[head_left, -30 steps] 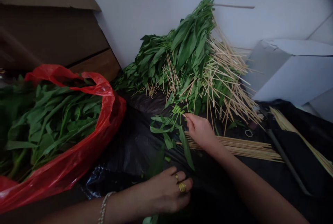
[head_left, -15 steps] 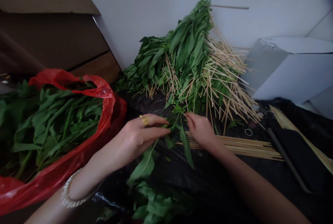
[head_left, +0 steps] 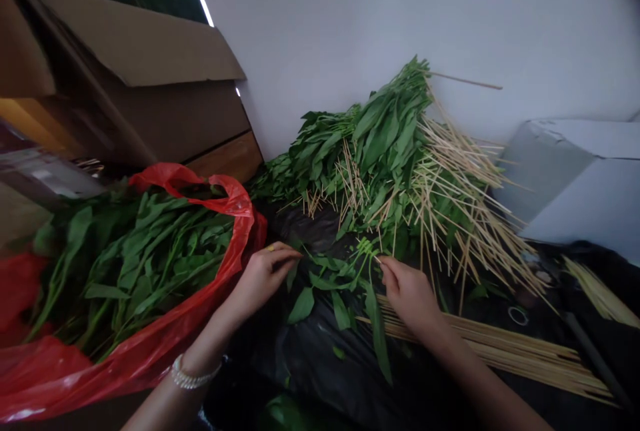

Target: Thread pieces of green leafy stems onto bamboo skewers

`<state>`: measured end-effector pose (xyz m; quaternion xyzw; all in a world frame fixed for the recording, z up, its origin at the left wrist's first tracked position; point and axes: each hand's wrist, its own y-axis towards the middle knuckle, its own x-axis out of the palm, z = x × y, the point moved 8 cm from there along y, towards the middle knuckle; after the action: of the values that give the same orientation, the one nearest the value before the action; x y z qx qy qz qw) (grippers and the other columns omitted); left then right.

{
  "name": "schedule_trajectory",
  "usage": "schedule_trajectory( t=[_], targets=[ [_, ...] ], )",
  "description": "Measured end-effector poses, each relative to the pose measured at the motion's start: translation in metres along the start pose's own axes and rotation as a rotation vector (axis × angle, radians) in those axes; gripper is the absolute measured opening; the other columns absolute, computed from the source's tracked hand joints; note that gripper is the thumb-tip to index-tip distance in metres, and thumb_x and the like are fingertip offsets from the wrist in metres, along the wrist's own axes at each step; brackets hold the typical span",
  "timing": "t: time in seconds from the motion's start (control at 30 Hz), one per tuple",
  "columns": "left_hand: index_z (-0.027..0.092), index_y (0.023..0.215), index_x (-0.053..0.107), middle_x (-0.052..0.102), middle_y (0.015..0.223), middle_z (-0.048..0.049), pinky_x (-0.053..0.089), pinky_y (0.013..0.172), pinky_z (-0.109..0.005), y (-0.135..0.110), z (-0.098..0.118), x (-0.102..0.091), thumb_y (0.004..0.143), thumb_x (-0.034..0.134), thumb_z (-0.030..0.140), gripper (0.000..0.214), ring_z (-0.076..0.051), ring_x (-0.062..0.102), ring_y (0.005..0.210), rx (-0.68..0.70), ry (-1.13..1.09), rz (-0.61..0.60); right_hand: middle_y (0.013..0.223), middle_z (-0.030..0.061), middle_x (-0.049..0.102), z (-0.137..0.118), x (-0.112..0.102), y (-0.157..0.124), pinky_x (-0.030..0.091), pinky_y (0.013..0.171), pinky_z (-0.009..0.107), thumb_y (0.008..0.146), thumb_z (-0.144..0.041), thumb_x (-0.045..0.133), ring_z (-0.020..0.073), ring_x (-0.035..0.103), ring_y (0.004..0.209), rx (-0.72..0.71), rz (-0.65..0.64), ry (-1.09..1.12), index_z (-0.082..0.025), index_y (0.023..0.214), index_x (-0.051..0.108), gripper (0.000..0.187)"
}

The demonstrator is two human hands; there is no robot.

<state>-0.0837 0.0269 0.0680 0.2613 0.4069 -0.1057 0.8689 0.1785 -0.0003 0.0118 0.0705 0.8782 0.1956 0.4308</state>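
Note:
My right hand (head_left: 411,292) is closed in a pinch on a thin bamboo skewer with leafy green stems (head_left: 344,272) threaded on it. My left hand (head_left: 263,273), wearing a gold ring and a pearl bracelet, has its fingers together on the leaves at the left end of the same stems. Both hands rest over a black plastic sheet (head_left: 325,357). Just behind them lies a big heap of skewered greens (head_left: 395,157) leaning against the white wall.
A red plastic bag (head_left: 165,331) full of loose greens sits at the left. A bundle of bare bamboo skewers (head_left: 520,351) lies to the right of my right hand. Brown cardboard boxes (head_left: 140,84) stand at the back left, a white box (head_left: 580,177) at the right.
My left hand came up from the near edge of the sheet to the leaves beside my right hand. The view has tilted up and shifted left. My right hand kept its pinch.

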Motion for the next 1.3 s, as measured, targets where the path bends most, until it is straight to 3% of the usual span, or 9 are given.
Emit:
schedule_trajectory(
  t=[0.13,0.33,0.5,0.6,0.7,0.77,0.87,1.07,1.3],
  targets=[
    [0.019,0.096,0.071,0.07,0.092,-0.0049,0.049,0.08,-0.025,-0.001,0.001,0.027,0.09,0.055,0.022,0.018,-0.017,0.066,0.087,-0.098,0.016,-0.049,0.078,0.0061,0.072,-0.003,0.0,-0.001,0.049,0.067,0.028,0.094,-0.026,0.037,0.0196,0.068,0.068,-0.013,0.003,0.016,-0.016,0.105,0.067,0.033],
    [0.02,0.087,0.07,0.069,0.094,-0.0073,0.048,0.074,-0.03,0.01,-0.01,0.073,0.083,0.065,0.036,0.017,-0.024,0.065,0.089,-0.285,0.345,-0.224,0.077,0.006,0.072,-0.006,0.001,-0.003,0.051,0.069,0.03,0.094,-0.026,0.037,0.0202,0.07,0.07,-0.039,0.014,0.036,-0.016,0.104,0.067,0.033],
    [0.021,0.084,0.07,0.071,0.09,-0.0045,0.046,0.071,-0.027,0.018,-0.012,0.075,0.079,0.066,0.025,0.008,-0.022,0.066,0.087,-0.298,0.299,-0.26,0.078,0.006,0.072,-0.011,-0.001,-0.003,0.053,0.069,0.029,0.094,-0.024,0.038,0.0192,0.07,0.069,-0.062,0.021,0.069,-0.017,0.103,0.066,0.031],
    [0.021,0.086,0.071,0.072,0.088,-0.0041,0.046,0.073,-0.026,0.022,-0.009,0.056,0.082,0.063,0.028,0.011,-0.02,0.066,0.084,-0.294,0.041,-0.164,0.079,0.0061,0.073,-0.018,-0.002,-0.004,0.054,0.068,0.028,0.094,-0.024,0.039,0.0188,0.07,0.069,-0.086,0.012,0.126,-0.017,0.103,0.066,0.03],
    [0.017,0.095,0.07,0.073,0.085,-0.0057,0.047,0.073,-0.027,0.023,-0.005,0.045,0.081,0.066,0.034,0.022,-0.019,0.066,0.078,-0.357,-0.452,-0.05,0.082,0.0065,0.073,-0.026,-0.004,-0.006,0.055,0.07,0.028,0.094,-0.024,0.041,0.019,0.071,0.071,-0.108,0.006,0.196,-0.017,0.102,0.067,0.028],
    [0.016,0.101,0.068,0.073,0.084,-0.0057,0.048,0.07,-0.026,0.021,-0.001,0.052,0.079,0.069,0.037,0.03,-0.017,0.065,0.073,-0.428,-0.743,-0.068,0.081,0.0061,0.073,-0.03,-0.005,-0.006,0.055,0.071,0.028,0.094,-0.024,0.042,0.0187,0.07,0.071,-0.123,0.003,0.227,-0.018,0.102,0.067,0.027],
    [0.015,0.094,0.066,0.07,0.083,-0.0045,0.046,0.066,-0.024,0.019,0.006,0.066,0.074,0.075,0.038,0.032,-0.014,0.063,0.07,-0.494,-1.013,-0.086,0.076,0.0048,0.071,-0.034,-0.006,-0.007,0.055,0.07,0.027,0.093,-0.023,0.042,0.018,0.07,0.069,-0.136,-0.002,0.248,-0.018,0.102,0.067,0.027],
    [0.014,0.08,0.066,0.061,0.072,0.002,0.039,0.059,-0.019,0.019,0.002,0.065,0.068,0.08,0.031,0.025,-0.008,0.05,0.061,-0.506,-0.987,0.053,0.071,0.003,0.068,-0.033,-0.003,-0.007,0.054,0.069,0.026,0.094,-0.024,0.042,0.017,0.068,0.067,-0.12,-0.028,0.262,-0.018,0.103,0.067,0.027],
    [0.015,0.085,0.067,0.064,0.077,-0.0002,0.04,0.061,-0.019,0.014,0.002,0.072,0.07,0.08,0.032,0.026,-0.009,0.055,0.064,-0.599,-1.151,0.028,0.068,0.0028,0.067,-0.032,-0.002,-0.007,0.055,0.07,0.027,0.094,-0.025,0.042,0.0172,0.067,0.063,-0.114,-0.026,0.263,-0.019,0.101,0.067,0.027]
  ],
)
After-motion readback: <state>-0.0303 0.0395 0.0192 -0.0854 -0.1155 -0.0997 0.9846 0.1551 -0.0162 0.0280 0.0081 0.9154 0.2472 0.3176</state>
